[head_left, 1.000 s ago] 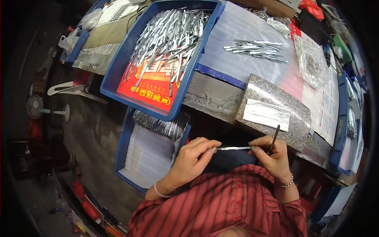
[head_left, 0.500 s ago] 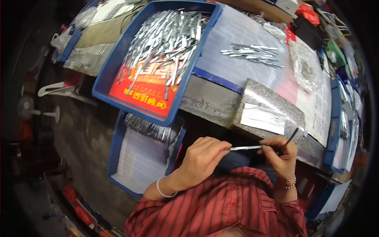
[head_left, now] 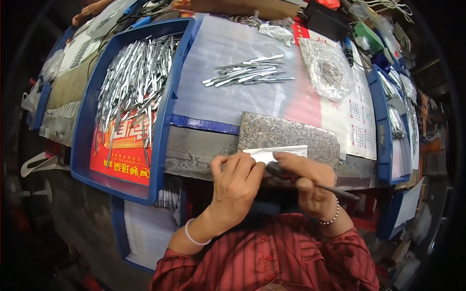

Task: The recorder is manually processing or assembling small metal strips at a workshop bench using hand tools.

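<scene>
My left hand [head_left: 236, 180] is closed in a pinch at the near edge of a speckled stone block [head_left: 286, 133]. The slim silver metal strip that it held a moment ago is now hidden by the fingers. My right hand [head_left: 313, 186] grips a dark tool [head_left: 340, 192] with a thick blunt end and a thin shaft pointing right; I cannot make out its exact kind. The blunt end is close to my left fingertips. Beneath both hands, a white sheet [head_left: 291, 150] lies on the block. Beyond it, several slim silver metal pieces [head_left: 250, 72] lie in a loose pile.
On the left stands a blue tray [head_left: 162, 145] heaped with similar metal pieces [head_left: 138, 72]. A lower blue tray [head_left: 121, 233] sits under it. Plastic-wrapped goods [head_left: 330, 68] lie right of the pile. More blue trays [head_left: 388, 131] line the right side. Another person's hand [head_left: 90, 9] shows at top left.
Both hands have moved from in front of the block to its near edge. The strip, visible between them before, is now hidden. The dark tool has swung round, its shaft now pointing right.
</scene>
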### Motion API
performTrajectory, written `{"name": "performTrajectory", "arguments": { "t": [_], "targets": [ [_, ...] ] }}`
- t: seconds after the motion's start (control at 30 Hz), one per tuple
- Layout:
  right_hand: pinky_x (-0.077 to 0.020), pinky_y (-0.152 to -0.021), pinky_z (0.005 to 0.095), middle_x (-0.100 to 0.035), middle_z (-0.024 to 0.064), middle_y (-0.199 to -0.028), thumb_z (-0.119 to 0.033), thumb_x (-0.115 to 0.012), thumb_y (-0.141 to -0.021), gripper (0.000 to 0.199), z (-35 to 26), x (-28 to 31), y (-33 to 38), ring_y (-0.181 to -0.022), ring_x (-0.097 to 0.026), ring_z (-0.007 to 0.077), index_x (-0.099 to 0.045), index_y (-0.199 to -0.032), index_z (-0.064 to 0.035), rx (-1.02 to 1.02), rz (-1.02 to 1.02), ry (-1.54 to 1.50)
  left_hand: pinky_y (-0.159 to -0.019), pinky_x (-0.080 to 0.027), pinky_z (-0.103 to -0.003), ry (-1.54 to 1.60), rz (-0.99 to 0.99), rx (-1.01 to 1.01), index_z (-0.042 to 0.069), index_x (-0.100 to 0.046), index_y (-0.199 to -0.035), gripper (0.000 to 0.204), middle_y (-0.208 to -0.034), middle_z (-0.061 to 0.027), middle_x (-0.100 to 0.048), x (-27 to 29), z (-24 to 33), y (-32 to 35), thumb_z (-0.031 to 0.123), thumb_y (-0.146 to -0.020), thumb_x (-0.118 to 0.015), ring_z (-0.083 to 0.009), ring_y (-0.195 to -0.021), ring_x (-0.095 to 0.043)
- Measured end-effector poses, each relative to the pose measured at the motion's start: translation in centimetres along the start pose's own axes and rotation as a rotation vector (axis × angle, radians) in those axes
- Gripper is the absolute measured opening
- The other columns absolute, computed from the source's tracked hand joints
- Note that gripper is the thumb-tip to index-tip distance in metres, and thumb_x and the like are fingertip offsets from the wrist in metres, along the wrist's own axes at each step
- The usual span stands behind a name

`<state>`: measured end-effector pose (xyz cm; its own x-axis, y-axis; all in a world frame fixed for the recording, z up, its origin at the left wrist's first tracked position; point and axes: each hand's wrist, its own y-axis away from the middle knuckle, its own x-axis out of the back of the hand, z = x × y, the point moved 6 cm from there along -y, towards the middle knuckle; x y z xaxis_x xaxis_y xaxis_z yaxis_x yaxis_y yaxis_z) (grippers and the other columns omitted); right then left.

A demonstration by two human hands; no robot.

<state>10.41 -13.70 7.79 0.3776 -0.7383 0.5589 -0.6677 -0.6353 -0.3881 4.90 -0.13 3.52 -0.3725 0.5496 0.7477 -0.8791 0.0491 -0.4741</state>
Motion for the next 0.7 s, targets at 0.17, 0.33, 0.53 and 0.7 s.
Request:
{"name": "performTrajectory", "arguments": {
  "t": [0.17,0.33,0.53,0.7],
  "targets": [
    [-0.0556,-0.062,0.0343,-0.068,0.0148,-0.091,-0.033,-0.052,-0.1,0.038,0.6,-0.8,-0.9,-0.071,-0.069,0.0295,-0.064,-0.101,0.0034,-0.024,-0.115,0.023,-0.086,-0.034,-0.042,-0.028,-0.094,0.034,0.008,-0.06,-0.095,0.017,-0.092,-0.0058,-0.054,0.3,-0.8,0.2,0.01,-0.077,-0.061,-0.022,-0.096,-0.056],
    [-0.0528,-0.056,0.0352,-0.067,0.0123,-0.085,-0.024,-0.065,-0.089,0.024,-1.0,-1.2,-1.6,-0.066,-0.067,0.0285,-0.062,-0.098,-0.0019,0.04,-0.277,0.273,-0.086,-0.033,-0.042,0.004,-0.09,0.014,0.007,-0.058,-0.095,0.018,-0.092,-0.0065,-0.054,0.4,-0.9,0.4,0.011,-0.077,-0.061,-0.0221,-0.097,-0.055],
    [-0.0506,-0.054,0.0363,-0.064,0.0129,-0.077,-0.033,-0.055,-0.098,0.033,1.2,-1.1,-2.2,-0.061,-0.064,0.0293,-0.065,-0.096,-0.002,-0.085,-0.141,0.016,-0.085,-0.033,-0.044,0.003,-0.092,0.018,0.008,-0.057,-0.091,0.013,-0.091,-0.0069,-0.052,0.2,-1.3,-0.3,0.009,-0.078,-0.06,-0.0222,-0.096,-0.054],
    [-0.0456,-0.058,0.0312,-0.071,0.0129,-0.086,-0.043,-0.037,-0.103,0.055,0.1,3.1,0.0,-0.065,-0.06,0.0202,-0.07,-0.092,0.0007,-0.163,0.146,0.009,-0.086,-0.034,-0.044,-0.021,-0.063,-0.013,0.008,-0.056,-0.09,0.012,-0.09,-0.0063,-0.052,0.0,-1.0,0.1,0.008,-0.078,-0.06,-0.0219,-0.096,-0.054]
  ]
}}
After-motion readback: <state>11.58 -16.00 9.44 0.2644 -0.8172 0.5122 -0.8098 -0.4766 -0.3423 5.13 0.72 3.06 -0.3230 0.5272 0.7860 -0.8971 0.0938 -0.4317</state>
